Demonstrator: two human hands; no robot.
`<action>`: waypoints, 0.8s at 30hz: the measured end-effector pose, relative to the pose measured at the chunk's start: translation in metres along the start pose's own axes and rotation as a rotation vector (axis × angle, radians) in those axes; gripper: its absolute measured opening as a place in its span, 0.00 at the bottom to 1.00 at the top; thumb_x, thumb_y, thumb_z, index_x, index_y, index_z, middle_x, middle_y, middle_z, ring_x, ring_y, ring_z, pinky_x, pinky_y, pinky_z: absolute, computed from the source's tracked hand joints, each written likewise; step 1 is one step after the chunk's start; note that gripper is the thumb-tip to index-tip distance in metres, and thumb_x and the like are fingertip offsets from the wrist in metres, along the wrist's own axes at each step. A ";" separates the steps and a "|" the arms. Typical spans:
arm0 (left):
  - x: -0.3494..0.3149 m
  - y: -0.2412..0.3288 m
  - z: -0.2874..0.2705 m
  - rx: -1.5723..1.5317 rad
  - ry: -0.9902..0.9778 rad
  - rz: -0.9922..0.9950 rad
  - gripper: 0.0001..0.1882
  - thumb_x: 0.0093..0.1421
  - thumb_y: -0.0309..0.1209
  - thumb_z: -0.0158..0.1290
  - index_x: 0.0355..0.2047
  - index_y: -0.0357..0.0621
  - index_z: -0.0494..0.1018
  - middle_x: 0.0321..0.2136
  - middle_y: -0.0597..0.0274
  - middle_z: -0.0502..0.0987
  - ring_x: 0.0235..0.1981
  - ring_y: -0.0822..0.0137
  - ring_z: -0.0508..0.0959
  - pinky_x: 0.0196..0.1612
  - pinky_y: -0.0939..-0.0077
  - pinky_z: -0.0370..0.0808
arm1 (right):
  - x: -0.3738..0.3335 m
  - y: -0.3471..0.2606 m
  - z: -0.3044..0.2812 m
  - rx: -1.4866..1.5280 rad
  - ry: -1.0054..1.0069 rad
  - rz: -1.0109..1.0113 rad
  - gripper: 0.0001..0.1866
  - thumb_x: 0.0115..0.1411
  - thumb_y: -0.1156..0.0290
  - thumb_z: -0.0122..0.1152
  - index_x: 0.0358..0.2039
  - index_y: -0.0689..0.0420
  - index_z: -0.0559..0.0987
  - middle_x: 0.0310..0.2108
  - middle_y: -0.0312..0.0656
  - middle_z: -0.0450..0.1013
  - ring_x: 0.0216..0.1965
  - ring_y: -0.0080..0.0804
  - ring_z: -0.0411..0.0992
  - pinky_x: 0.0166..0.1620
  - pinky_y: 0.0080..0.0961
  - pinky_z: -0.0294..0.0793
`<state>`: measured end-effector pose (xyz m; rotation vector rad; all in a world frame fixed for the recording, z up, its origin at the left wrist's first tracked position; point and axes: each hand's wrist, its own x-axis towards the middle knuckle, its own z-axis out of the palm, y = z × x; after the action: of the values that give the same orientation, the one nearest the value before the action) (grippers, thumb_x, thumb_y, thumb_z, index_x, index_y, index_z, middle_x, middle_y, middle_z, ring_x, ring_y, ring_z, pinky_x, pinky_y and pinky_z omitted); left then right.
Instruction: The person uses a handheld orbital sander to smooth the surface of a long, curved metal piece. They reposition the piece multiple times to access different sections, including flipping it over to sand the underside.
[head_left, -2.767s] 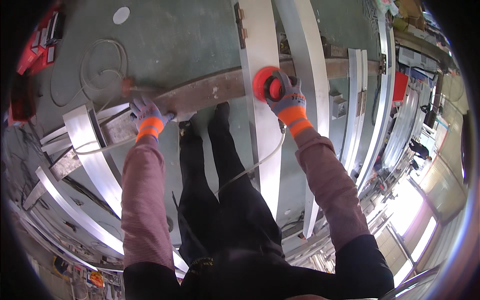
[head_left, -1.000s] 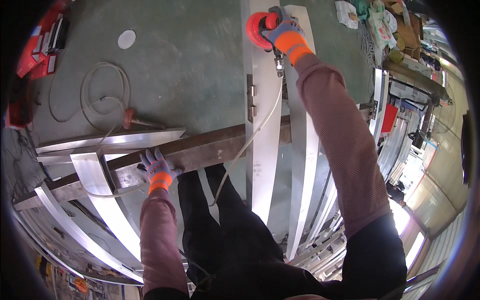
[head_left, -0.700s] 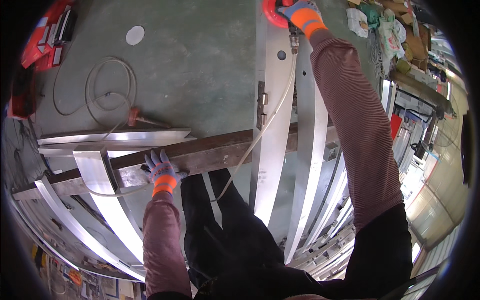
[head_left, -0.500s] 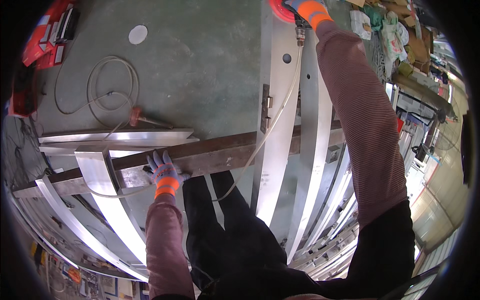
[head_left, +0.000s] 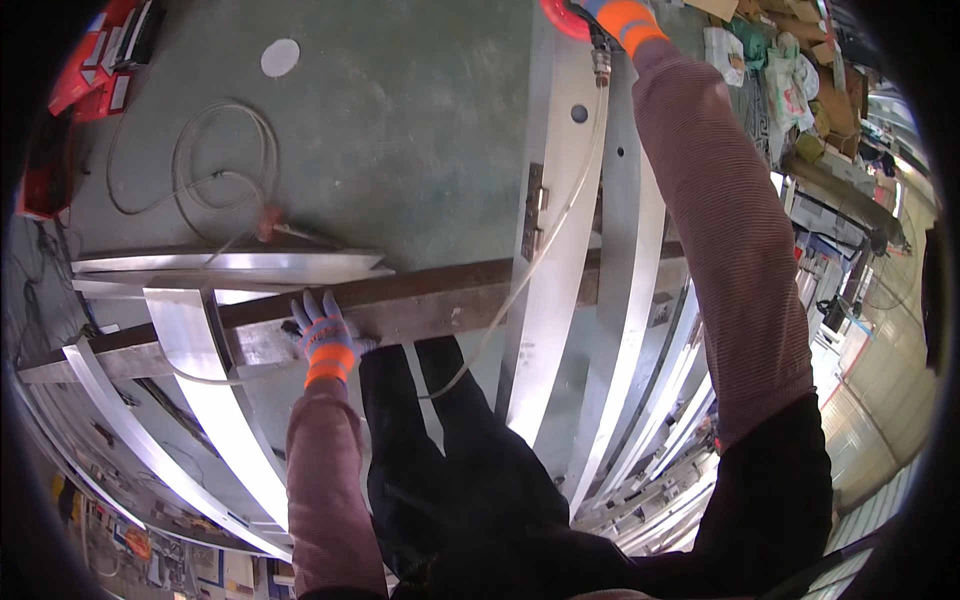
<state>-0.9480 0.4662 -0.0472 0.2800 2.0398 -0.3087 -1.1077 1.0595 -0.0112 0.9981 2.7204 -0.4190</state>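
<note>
My right hand (head_left: 622, 18), in a grey and orange glove, reaches to the top edge of the view. It is closed on an air sander with a red round pad (head_left: 566, 18), partly cut off by the edge. The sander is at the far end of a wide silvery metal profile (head_left: 560, 190), which has a hole and a hinge (head_left: 535, 212) on its side. A pale air hose (head_left: 530, 270) trails from the sander back toward my legs. My left hand (head_left: 328, 340), gloved alike, lies with fingers spread on a long brown metal beam (head_left: 430, 300), holding nothing.
A second profile (head_left: 625, 250) lies right of the first. Other silvery profiles (head_left: 185, 330) rest across the beam at left. A coiled hose (head_left: 225, 150) and a reddish-headed tool (head_left: 270, 222) lie on the green floor. Red boxes (head_left: 95, 75) stand far left, bags (head_left: 785, 85) far right.
The view has shifted slightly. My right hand and the sander stay at the profile's far end, a little farther out of view. My left hand remains on the beam.
</note>
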 end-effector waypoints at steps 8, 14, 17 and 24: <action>0.002 -0.005 0.007 0.073 0.011 -0.048 0.70 0.33 0.59 0.75 0.73 0.56 0.47 0.74 0.52 0.42 0.74 0.43 0.40 0.69 0.32 0.50 | -0.077 -0.007 0.024 0.013 0.203 -0.111 0.32 0.43 0.59 0.71 0.50 0.51 0.76 0.46 0.53 0.77 0.50 0.53 0.76 0.51 0.45 0.75; -0.002 0.006 0.005 0.114 0.065 -0.017 0.69 0.34 0.62 0.73 0.72 0.56 0.48 0.73 0.51 0.46 0.74 0.42 0.44 0.69 0.29 0.48 | -0.170 0.021 0.030 0.134 0.049 0.000 0.36 0.43 0.55 0.70 0.54 0.52 0.75 0.45 0.50 0.78 0.49 0.51 0.76 0.52 0.43 0.76; 0.007 -0.011 0.018 0.100 0.084 0.023 0.70 0.35 0.62 0.72 0.72 0.54 0.48 0.73 0.48 0.47 0.73 0.40 0.44 0.69 0.30 0.48 | -0.216 0.007 0.027 -0.114 -0.150 0.329 0.37 0.47 0.41 0.67 0.50 0.56 0.80 0.40 0.46 0.81 0.46 0.44 0.79 0.51 0.37 0.78; 0.016 -0.010 0.031 0.114 0.209 0.047 0.69 0.31 0.63 0.74 0.70 0.54 0.51 0.73 0.50 0.46 0.73 0.42 0.43 0.64 0.22 0.52 | -0.400 0.031 0.069 0.106 -0.097 0.480 0.44 0.50 0.54 0.70 0.67 0.31 0.62 0.62 0.48 0.64 0.55 0.50 0.74 0.53 0.41 0.80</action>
<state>-0.9324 0.4478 -0.0744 0.4452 2.2208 -0.3803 -0.7812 0.8205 0.0352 1.5583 2.2866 -0.5055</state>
